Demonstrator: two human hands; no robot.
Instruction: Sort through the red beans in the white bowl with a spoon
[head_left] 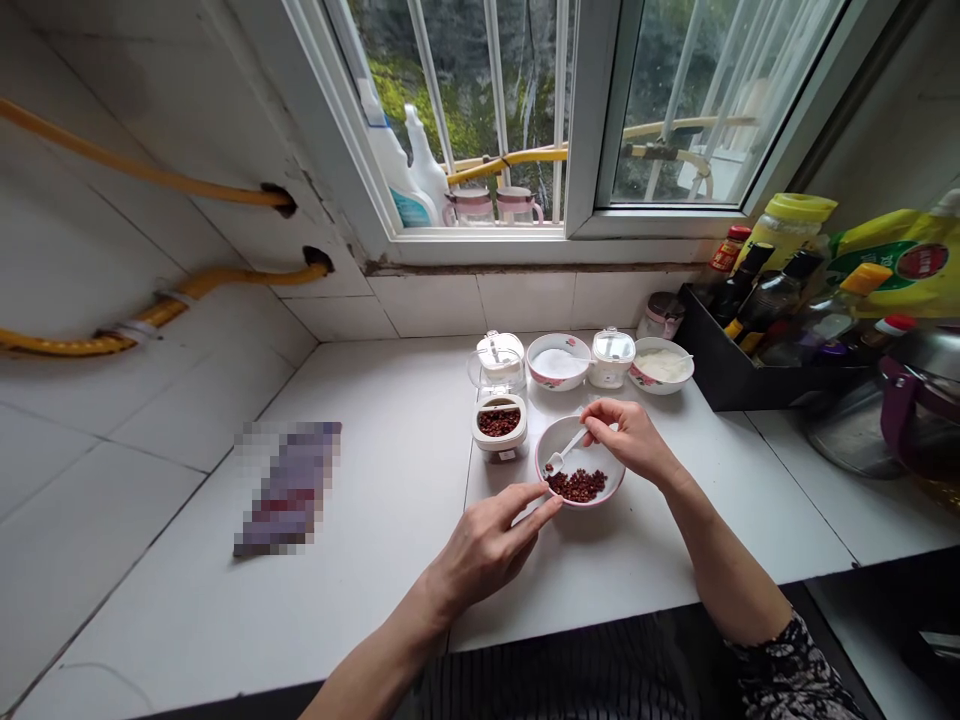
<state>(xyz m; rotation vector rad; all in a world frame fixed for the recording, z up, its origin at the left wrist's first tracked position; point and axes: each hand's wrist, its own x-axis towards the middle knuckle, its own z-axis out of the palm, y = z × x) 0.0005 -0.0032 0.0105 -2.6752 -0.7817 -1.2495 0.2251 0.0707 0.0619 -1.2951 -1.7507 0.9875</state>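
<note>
A white bowl (616,478) with a pink rim holds a small heap of dark red peppercorns (581,486). My right hand (626,435) pinches the handle of a small white spoon (566,450), whose scoop is inside the bowl at its left side. With fingers apart, my left hand (495,540) touches the bowl's lower left rim with its fingertips. Just left of the bowl stands a square clear jar (500,440) with a white rim, filled with dark red peppercorns.
Behind are a lidded jar (501,360), a bowl of white powder (557,365), another jar (612,357) and a bowl of pale contents (662,366). A black bottle box (742,385) and kettle (847,430) stand right; a blurred packet (289,490) lies left.
</note>
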